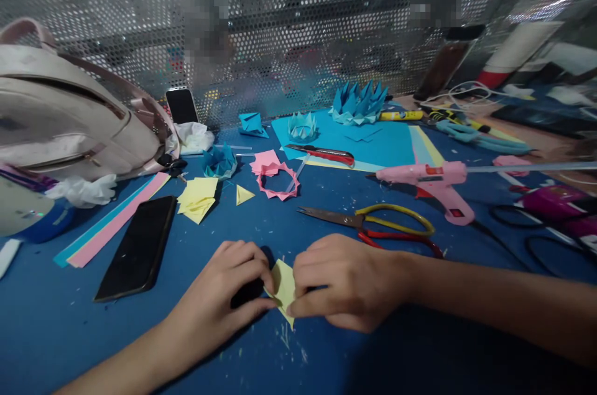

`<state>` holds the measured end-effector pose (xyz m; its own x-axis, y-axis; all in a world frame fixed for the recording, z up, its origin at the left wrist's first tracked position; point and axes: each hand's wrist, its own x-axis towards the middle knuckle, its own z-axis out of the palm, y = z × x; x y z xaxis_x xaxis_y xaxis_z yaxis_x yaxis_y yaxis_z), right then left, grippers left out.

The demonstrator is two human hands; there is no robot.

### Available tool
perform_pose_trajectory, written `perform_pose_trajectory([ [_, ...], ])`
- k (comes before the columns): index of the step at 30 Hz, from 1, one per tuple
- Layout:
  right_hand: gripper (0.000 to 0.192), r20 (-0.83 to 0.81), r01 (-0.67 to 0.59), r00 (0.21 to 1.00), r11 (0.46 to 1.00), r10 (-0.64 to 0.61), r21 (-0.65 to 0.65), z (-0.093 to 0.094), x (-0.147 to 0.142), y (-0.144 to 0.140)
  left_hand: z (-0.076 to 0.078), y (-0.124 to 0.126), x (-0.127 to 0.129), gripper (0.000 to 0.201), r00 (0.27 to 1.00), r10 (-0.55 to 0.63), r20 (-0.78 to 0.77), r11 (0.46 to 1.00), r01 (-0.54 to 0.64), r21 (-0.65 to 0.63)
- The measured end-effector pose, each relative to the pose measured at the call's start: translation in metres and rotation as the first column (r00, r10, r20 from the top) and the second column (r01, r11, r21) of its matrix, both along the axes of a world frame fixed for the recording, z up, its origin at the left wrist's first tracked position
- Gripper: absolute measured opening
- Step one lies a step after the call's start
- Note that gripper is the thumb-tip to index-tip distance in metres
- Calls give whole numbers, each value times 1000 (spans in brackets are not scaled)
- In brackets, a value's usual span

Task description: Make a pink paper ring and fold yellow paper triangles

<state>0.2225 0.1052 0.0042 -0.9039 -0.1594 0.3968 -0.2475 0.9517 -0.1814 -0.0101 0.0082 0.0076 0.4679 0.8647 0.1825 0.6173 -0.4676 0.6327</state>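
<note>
A small folded piece of yellow paper (283, 286) lies between my two hands on the blue table. My left hand (240, 286) pinches its left edge between thumb and fingers. My right hand (338, 283) is closed on its right side, hiding that part. Beyond my hands are a stack of yellow paper squares (198, 199), a small yellow folded triangle (244, 195) and a ring of folded pink paper (265, 191). Scissors (336, 216) with yellow and red handles lie just past my right hand.
A pink glue gun (433, 180) with its cord lies at right. A red utility knife (326, 153) rests by blue sheets (392, 146) and folded blue crowns (359, 106). At left are a black phone (137, 249), paper strips (116, 218) and a bag (69, 115).
</note>
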Motion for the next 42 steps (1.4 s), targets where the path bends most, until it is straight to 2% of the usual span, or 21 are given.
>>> perform_pose_trajectory([
  [4,26,19,8,1000,1000,-8,1,-2,1,0,3,3,2,14,999,-19,-36,999,18,-31],
  [8,28,23,15,1000,1000,-16,15,-2,3,-1,4,5,2,10,996,-31,-79,999,31,-9],
  [14,30,31,-11,999,995,8,98,0,3,-1,5,10,2,8,988,-51,-145,998,46,-39],
  [20,28,30,-8,1000,997,6,82,1,3,-1,8,9,5,8,983,-54,-174,997,43,-71],
  [23,27,28,-18,999,997,16,70,3,3,-1,7,4,9,12,970,-23,-240,1000,18,-26],
  [27,28,17,-20,1000,999,19,35,4,2,-1,2,0,15,17,952,39,-303,995,-10,95],
  [32,27,35,-19,999,999,18,37,5,2,-1,0,4,14,15,939,55,-338,991,-9,137],
  [34,27,50,-11,999,998,8,57,5,2,-1,-2,0,10,17,946,84,-314,962,5,273],
  [35,27,55,-10,998,998,6,61,5,2,-1,-4,-3,9,18,952,90,-293,929,26,369],
  [37,23,58,-4,998,998,0,67,5,2,-1,-9,-15,7,25,962,65,-265,821,99,563],
  [39,20,57,6,998,997,-10,76,5,1,-1,-14,-29,6,27,960,71,-269,699,145,700],
  [40,21,61,12,998,997,-17,81,5,1,-1,-16,-36,6,29,942,65,-329,648,211,732],
  [42,22,69,13,997,997,-18,76,4,0,-1,-18,-45,4,35,894,91,-438,676,268,687],
])
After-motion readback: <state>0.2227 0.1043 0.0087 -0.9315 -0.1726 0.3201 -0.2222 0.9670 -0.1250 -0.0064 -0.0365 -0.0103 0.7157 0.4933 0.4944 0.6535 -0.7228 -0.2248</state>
